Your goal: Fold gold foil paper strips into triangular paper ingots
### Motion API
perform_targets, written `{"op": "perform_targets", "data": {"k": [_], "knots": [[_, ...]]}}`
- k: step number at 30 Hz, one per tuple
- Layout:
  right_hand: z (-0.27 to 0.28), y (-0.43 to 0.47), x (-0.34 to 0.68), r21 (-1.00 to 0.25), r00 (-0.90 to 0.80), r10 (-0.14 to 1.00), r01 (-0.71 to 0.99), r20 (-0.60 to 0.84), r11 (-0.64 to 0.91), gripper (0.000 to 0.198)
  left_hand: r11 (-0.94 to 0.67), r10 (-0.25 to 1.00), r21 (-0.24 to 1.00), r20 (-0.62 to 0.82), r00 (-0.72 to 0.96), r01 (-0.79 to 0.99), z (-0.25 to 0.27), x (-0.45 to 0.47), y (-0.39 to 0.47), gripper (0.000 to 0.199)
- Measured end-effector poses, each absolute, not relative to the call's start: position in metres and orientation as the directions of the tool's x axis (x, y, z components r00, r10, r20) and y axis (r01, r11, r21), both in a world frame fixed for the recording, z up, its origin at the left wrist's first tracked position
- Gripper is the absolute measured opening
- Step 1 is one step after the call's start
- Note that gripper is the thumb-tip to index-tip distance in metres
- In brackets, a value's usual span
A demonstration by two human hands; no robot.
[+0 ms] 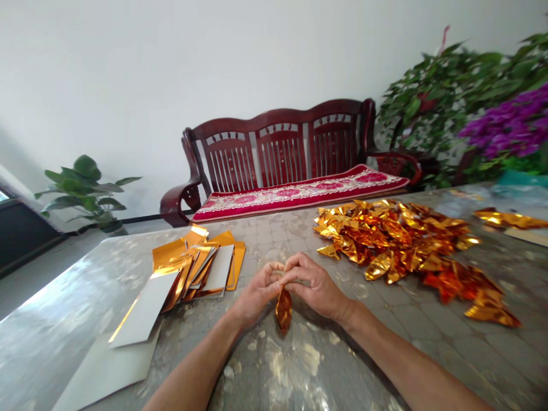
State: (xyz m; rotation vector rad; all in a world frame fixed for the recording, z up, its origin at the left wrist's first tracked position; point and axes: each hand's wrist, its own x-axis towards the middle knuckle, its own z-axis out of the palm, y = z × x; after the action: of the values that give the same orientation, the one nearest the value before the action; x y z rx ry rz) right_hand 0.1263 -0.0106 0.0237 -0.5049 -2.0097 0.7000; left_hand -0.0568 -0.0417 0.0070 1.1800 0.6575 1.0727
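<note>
My left hand (262,291) and my right hand (314,285) meet over the middle of the table, fingertips pinched together. Between them hangs a folded gold foil paper piece (283,311), its pointed lower end toward me. Its upper part is hidden by my fingers. Left of my hands lies a loose stack of gold foil paper sheets (192,265), some with their pale backs up. To the right is a big heap of folded gold foil pieces (385,234), pointed and shiny.
The patterned table (282,377) reaches away toward a dark red wooden bench (280,148) with a red and white cushion (299,191). A large pale sheet (111,365) lies at the left. Clear plastic (466,197) sits at the far right, near purple flowers (509,125).
</note>
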Motion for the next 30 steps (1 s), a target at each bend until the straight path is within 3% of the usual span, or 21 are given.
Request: {"op": "perform_targets", "data": {"k": [4,7,11,14,17,23,27,30], "knots": [[0.025,-0.011,0.129,-0.605,-0.507,0.611,0.202,0.608,0.770,0.008,0.011,0.967,0.972,0.049,0.251,-0.234,0.011,-0.056,-0.042,0.046],[0.027,-0.011,0.132,-0.514,-0.511,0.641,0.386,0.573,0.766,0.008,-0.191,0.981,0.981,0.191,0.022,0.043,0.018,-0.062,-0.040,0.039],[0.028,-0.011,0.133,-0.364,-0.516,0.657,0.560,0.550,0.745,0.006,-0.348,0.912,0.736,0.410,0.027,0.580,0.026,-0.064,-0.043,0.025],[0.029,-0.014,0.132,-0.279,-0.538,0.639,0.603,0.550,0.748,0.005,-0.391,0.854,0.514,0.512,0.093,0.764,0.026,-0.057,-0.050,0.011],[0.029,-0.018,0.129,-0.249,-0.549,0.630,0.613,0.549,0.750,0.006,-0.408,0.825,0.433,0.553,0.121,0.804,0.025,-0.051,-0.054,0.013],[0.028,-0.016,0.126,-0.350,-0.525,0.653,0.565,0.546,0.747,0.015,-0.447,0.815,0.478,0.566,0.123,0.756,0.022,-0.052,-0.051,0.019],[0.028,-0.011,0.132,-0.506,-0.536,0.667,0.436,0.518,0.744,0.026,-0.395,0.866,0.618,0.498,0.050,0.679,0.019,-0.056,-0.047,0.020],[0.028,-0.007,0.139,-0.643,-0.525,0.697,0.323,0.488,0.694,0.039,-0.233,0.954,0.844,0.295,-0.055,0.484,0.017,-0.057,-0.042,0.024]]}}
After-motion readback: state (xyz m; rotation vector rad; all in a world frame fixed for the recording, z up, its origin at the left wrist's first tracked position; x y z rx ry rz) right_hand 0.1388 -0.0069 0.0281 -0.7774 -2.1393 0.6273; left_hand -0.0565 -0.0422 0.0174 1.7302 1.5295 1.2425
